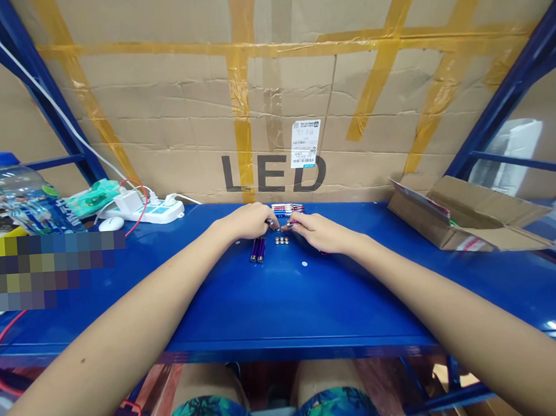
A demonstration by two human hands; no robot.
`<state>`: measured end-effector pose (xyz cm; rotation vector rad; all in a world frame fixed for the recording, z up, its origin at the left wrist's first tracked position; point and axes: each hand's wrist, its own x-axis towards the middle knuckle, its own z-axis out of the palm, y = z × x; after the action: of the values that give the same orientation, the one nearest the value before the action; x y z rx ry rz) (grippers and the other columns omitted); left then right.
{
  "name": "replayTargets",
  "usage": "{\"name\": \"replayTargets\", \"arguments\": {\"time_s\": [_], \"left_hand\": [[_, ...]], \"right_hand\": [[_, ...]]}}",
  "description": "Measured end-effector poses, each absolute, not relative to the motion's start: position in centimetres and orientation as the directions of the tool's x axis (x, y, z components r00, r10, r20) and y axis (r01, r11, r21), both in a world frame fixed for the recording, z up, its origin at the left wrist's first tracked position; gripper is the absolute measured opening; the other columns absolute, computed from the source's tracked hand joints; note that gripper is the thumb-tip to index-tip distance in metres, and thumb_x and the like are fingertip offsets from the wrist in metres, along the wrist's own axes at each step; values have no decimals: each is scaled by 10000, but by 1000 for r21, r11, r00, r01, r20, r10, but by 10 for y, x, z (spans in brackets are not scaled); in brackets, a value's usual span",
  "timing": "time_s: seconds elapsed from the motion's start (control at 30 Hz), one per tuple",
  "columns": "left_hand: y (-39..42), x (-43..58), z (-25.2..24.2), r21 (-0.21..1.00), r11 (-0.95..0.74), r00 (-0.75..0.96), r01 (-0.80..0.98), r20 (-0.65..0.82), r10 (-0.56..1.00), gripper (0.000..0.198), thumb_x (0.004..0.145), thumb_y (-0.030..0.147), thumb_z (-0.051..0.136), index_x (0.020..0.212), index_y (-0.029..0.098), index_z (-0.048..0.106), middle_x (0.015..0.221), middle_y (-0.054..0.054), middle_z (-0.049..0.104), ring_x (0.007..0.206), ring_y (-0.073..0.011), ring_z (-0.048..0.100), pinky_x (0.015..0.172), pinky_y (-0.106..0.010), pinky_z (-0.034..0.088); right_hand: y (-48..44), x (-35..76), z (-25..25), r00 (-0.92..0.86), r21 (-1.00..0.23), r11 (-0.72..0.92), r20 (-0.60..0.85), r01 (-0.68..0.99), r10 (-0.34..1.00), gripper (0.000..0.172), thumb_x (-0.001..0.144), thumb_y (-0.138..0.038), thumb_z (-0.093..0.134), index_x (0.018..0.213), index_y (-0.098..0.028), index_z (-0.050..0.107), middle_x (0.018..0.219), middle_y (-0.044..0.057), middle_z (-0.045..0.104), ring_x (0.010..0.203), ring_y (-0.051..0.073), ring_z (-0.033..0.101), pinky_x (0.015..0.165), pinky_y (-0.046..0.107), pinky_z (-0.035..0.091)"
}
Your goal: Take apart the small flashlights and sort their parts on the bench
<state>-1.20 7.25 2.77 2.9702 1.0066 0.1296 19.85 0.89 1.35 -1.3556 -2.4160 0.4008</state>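
Over the far middle of the blue table (284, 308), my left hand (252, 220) is closed with its fingertips round a small silver-ended tube (271, 223). Facing it, my right hand (318, 230) pinches another small silver-ended piece (290, 224). The two pieces point toward each other, and I cannot tell whether they touch. Below the fingertips sit several short silver cylinders (282, 240) in a tight group. Two purple tubes with silver ends (257, 250) lie side by side under my left hand. Behind the hands is a row of red, blue and silver pen-like tubes (287, 209).
An open cardboard box (467, 221) stands at the right. On the left are a white power strip (141, 210) with plugs and cables, and a blue-capped bottle (27, 198). A large taped carton (174, 126) marked LED walls off the back. Blue metal posts flank both sides.
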Motion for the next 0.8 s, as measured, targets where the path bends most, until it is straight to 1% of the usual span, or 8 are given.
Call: {"name": "replayTargets", "arguments": {"time_s": [0.17, 0.33, 0.67, 0.8], "left_hand": [[70, -10, 26, 72, -776, 773, 626, 72, 630, 511, 709, 43, 474, 1088, 237, 757, 1071, -41, 757, 937, -186, 662, 904, -284, 486], [63, -6, 27, 100, -766, 764, 635, 70, 642, 483, 721, 51, 472, 1060, 234, 762, 1089, -41, 754, 957, -191, 666, 892, -289, 489], [57, -4, 28, 104, -766, 765, 634, 61, 641, 468, 717, 41, 473, 1029, 226, 768, 1052, -48, 758, 929, -191, 670, 875, -290, 491], [55, -3, 28, 117, -760, 760, 640, 50, 648, 474, 708, 37, 479, 1032, 233, 765, 1059, -42, 755, 911, -186, 667, 871, -290, 490]], "right_hand": [[9, 201, 12, -492, -440, 509, 162, 740, 856, 221, 1008, -255, 355, 1046, -206, 568, 780, 20, 634, 666, 163, 553, 672, 307, 383], [7, 204, 12, -488, -446, 510, 173, 735, 856, 205, 1005, -263, 353, 970, -210, 548, 778, 14, 624, 687, 166, 552, 680, 304, 384], [5, 206, 11, -504, -463, 530, 192, 710, 842, 212, 1004, -275, 352, 978, -210, 552, 799, 14, 622, 697, 163, 545, 692, 305, 385], [5, 207, 11, -504, -463, 533, 197, 708, 841, 223, 1006, -282, 350, 965, -212, 557, 759, 3, 607, 679, 160, 538, 687, 302, 385]]}}
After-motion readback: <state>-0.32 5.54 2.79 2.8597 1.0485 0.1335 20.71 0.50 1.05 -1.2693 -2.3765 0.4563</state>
